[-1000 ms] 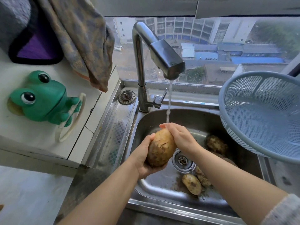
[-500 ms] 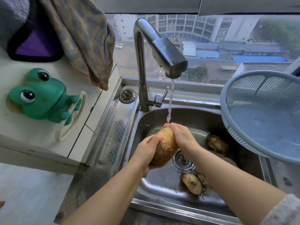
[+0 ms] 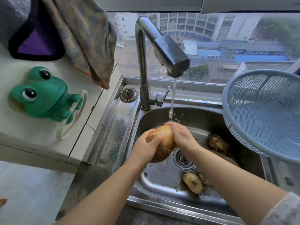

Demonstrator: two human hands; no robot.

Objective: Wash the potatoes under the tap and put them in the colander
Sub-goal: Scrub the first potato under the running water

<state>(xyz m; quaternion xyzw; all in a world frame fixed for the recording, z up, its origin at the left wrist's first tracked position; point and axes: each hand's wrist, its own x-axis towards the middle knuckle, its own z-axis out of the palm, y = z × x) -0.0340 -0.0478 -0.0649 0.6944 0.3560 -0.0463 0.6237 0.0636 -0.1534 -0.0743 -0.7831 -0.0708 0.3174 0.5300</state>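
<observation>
Potato (image 3: 165,144) stands near upright, top under tap (image 3: 170,52), left grip (image 3: 146,149) and right grip (image 3: 181,137) clasping it.

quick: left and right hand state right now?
Left hand: holding the large brown potato, fingers curled round its left side.
Right hand: holding the same potato, fingers curled over its top end.

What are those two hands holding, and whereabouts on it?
One large potato, held above the sink. The left hand grips its left side, thumb across the front; the right hand curls over its upper right end.
</observation>
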